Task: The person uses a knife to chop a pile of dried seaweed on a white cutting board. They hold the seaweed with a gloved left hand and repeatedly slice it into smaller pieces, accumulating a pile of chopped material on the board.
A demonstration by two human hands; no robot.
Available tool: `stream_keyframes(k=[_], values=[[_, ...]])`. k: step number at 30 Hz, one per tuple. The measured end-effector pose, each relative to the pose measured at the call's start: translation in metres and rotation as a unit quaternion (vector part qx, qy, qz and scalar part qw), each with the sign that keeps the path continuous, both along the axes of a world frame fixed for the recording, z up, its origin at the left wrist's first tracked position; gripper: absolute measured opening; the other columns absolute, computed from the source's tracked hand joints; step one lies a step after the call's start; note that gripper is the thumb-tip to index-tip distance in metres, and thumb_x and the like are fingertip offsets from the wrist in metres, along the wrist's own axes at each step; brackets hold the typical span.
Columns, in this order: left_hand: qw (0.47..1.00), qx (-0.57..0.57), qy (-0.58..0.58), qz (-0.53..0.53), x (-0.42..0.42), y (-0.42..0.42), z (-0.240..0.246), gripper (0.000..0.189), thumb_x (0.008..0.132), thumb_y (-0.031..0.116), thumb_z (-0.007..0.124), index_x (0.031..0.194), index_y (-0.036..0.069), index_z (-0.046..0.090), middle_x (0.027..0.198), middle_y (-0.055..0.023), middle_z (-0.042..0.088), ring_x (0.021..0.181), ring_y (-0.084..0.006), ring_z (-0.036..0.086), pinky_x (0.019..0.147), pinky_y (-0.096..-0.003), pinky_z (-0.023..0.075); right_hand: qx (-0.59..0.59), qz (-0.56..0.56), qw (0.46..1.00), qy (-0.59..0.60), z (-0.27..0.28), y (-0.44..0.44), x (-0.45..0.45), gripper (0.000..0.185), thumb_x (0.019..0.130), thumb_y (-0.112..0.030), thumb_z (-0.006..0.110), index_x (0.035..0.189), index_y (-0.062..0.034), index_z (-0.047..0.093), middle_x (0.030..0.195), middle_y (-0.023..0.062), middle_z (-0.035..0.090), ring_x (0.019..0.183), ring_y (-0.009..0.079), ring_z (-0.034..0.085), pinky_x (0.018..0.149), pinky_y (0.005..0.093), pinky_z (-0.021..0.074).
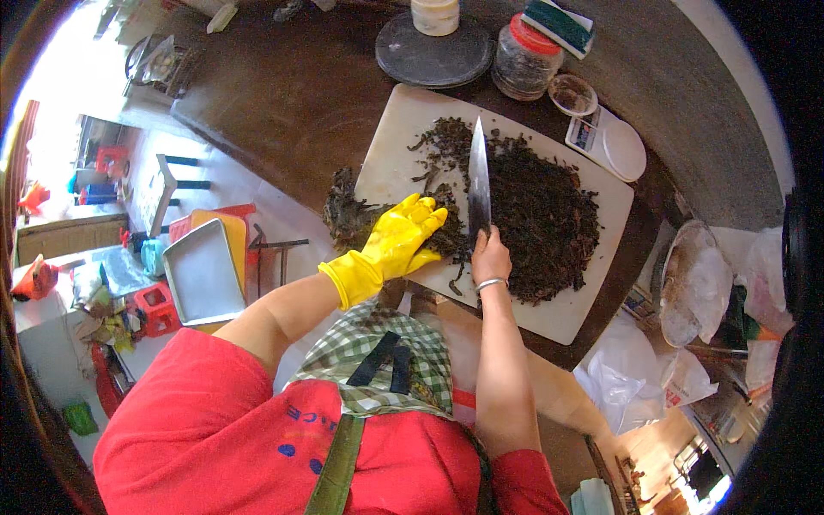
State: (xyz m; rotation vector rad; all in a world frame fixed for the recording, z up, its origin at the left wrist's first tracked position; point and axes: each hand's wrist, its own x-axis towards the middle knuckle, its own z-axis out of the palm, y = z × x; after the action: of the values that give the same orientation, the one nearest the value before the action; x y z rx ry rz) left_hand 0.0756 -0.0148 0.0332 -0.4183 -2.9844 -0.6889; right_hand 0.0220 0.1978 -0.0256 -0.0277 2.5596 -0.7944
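Observation:
My left hand (402, 235), in a yellow rubber glove, lies over a long bundle of dark, wet leafy vegetable (347, 215), with fingers and thumb about its end. The bundle trails off the left side of a white cutting board (393, 154). In my bare right hand (491, 257), with a metal bangle at the wrist, is the handle of a large kitchen knife (479, 174). Its blade points away from me, just right of the glove. A broad heap of chopped dark leaves (547, 219) covers the board's right part, and smaller shreds lie beyond the glove.
Behind the board stand a round dark board (431, 55), a red-lidded plastic jar (528, 58) with a green scouring pad (560, 26) on top, a small bowl (573, 94) and a white scale (608, 143). White plastic bags (621, 373) are at right, a metal tray (205, 273) at left.

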Motion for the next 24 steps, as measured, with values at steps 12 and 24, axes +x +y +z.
stream_keyframes(k=[12,24], values=[[0.990,0.078,-0.011,0.117,-0.028,-0.027,-0.033,0.041,0.084,0.011,0.075,0.124,0.003,0.069,0.125,-0.0197,0.069,0.119,-0.0409,0.061,0.103,-0.0465,0.0503,0.032,0.110,0.993,0.027,0.051,0.004,-0.008,0.029,0.108,-0.030,0.046,0.127,-0.0101,0.054,0.079,0.0206,0.071,0.072,0.0426,0.070,0.064,0.0550,0.0535],[0.971,0.168,0.036,0.165,-0.021,-0.021,-0.040,0.037,0.079,0.009,0.076,0.115,0.006,0.074,0.121,-0.0151,0.072,0.117,-0.0366,0.065,0.104,-0.0479,0.0514,0.150,0.280,0.948,0.034,0.086,-0.031,-0.046,0.024,0.108,-0.028,0.045,0.121,-0.0083,0.051,0.073,0.0173,0.070,0.068,0.0389,0.070,0.059,0.0520,0.0542]])
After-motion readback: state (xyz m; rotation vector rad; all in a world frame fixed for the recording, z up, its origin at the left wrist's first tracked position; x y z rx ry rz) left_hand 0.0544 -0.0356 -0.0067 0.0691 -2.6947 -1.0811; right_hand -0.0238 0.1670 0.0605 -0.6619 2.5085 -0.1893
